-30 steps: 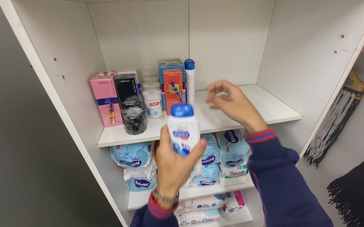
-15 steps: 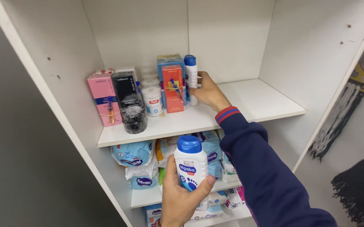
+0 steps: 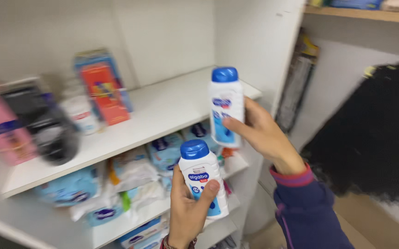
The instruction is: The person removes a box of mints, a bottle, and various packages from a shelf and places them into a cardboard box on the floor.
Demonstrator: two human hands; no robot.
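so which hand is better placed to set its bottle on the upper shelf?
Right, probably. The right hand holds its bottle upright at the upper shelf edge; the left hand holds the other bottle lower.

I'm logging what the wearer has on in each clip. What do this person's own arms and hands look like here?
Both hands are bare, with no gloves. The right hand comes out of a dark navy sleeve with a cuff striped in red and purple. The left hand shows only to the wrist, where a thin band or bracelet sits at the picture's edge; its sleeve is out of view.
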